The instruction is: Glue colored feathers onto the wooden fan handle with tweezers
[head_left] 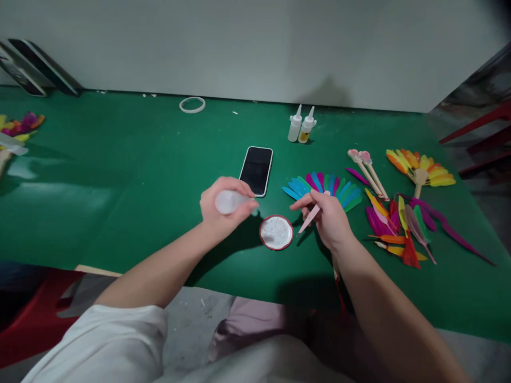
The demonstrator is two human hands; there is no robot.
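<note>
My left hand is closed around a small whitish squeeze bottle, tilted with its nozzle end toward the right. Below and right of it, a shallow white dish with a red rim lies on the green table. In my right hand are pink tweezers, their tip pointing down beside the dish; the index finger is stretched out. A fan of blue, purple and green feathers lies just behind my right hand, which partly covers it.
A phone lies behind my left hand. Two glue bottles stand farther back. Loose feathers, two wooden sticks with pinkish ends and a yellow-orange feather fan lie at right. A white ring is near the wall.
</note>
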